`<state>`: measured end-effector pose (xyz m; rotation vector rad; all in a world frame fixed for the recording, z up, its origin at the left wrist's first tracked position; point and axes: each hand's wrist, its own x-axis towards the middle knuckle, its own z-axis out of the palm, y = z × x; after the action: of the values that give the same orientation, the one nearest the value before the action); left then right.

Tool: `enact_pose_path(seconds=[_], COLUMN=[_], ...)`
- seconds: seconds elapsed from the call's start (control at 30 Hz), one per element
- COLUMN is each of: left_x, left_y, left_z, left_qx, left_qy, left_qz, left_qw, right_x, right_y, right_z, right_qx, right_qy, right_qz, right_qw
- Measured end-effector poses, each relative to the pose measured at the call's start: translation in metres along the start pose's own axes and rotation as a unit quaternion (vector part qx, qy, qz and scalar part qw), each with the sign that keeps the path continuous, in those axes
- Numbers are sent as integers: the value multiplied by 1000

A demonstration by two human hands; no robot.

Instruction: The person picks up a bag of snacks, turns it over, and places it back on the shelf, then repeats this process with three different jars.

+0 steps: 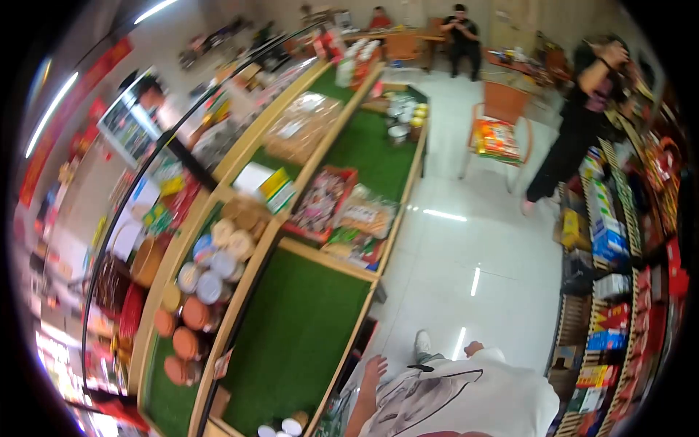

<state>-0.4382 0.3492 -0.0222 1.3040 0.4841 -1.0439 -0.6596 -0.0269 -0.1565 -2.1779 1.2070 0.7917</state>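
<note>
My left hand hangs beside the wooden rim of the display stand, fingers stretched out and holding nothing I can see. The nearest part of that stand is a section lined with green mat. Ahead of my white shirt, my right hand shows only in small part over the floor; its fingers are too blurred to read. Jars with orange lids stand on the stand's upper tier. Farther along lie a red tray of small wrapped goods and a clear bag of light-brown food.
A chair bearing colourful packets stands in the aisle ahead. Shelves of boxed goods line the right side. A person in dark clothes stands near them; another person is at the back. Shiny tiles cover the floor.
</note>
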Motion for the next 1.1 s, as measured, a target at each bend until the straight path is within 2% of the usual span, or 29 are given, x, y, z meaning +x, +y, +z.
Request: enact_pose_path(seconds=[0.03, 0.07, 0.1, 0.13, 0.17, 0.2, 0.27, 0.33, 0.4, 0.47, 0.53, 0.63, 0.7, 0.8, 0.9, 0.97, 1.0, 1.07, 1.1], left_x=[9, 20, 33, 42, 83, 123, 152, 153, 183, 194, 204, 234, 275, 286, 357, 402, 421, 407, 393], left_y=[3, 7, 14, 24, 24, 23, 42, 72, 90, 106, 120, 131, 129, 178, 201, 223, 234, 304, 347], left_z=[19, 37, 55, 72, 77, 84, 125, 172, 206, 246, 275, 307, 307, 334, 339, 347, 350, 377, 394], left_qx=[0, 69, 135, 196, 388, 561, 607, 568, 615, 617, 610, 574, 540, 619, 532, 482, 459, 388, 351], left_qy=[-12, 8, 30, 51, 38, 24, 5, -71, -115, -112, -107, -116, -146, -173, -203, -163, -144, -142, -137], left_qz=[-24, -51, -76, -97, -35, 30, 177, 200, 164, 176, 178, 161, 135, 63, -13, 46, 76, 9, -23], left_qw=[1000, 996, 988, 974, 920, 827, 774, 795, 762, 759, 765, 795, 818, 763, 822, 860, 874, 911, 926], right_x=[3, -11, -17, -56, -61, -69, -74, -75, -87, -83, -74, -51, -36, 9, 66, 105, 128, 171, 190], right_y=[35, 51, 58, 43, 43, 47, 46, 43, 27, 19, 17, 10, 1, -13, -52, -81, -97, -131, -149], right_z=[-2, -21, -44, -84, -94, -104, -110, -108, -115, -106, -97, -116, -147, -193, -264, -305, -325, -367, -385], right_qx=[-47, -99, 178, 323, 390, 453, 552, 625, 658, 653, 654, 625, 654, 683, 628, 584, 569, 535, 557], right_qy=[5, 7, -81, -66, -54, -44, -12, 6, 44, 73, 34, -10, -17, -21, 2, -2, 3, 25, 41], right_qz=[-27, -54, 64, 141, 129, 117, 119, 104, 122, 137, 176, 189, 195, 205, 204, 219, 168, 65, 41], right_qw=[998, 994, 979, 934, 910, 883, 825, 773, 742, 741, 735, 757, 731, 701, 751, 781, 805, 842, 828])
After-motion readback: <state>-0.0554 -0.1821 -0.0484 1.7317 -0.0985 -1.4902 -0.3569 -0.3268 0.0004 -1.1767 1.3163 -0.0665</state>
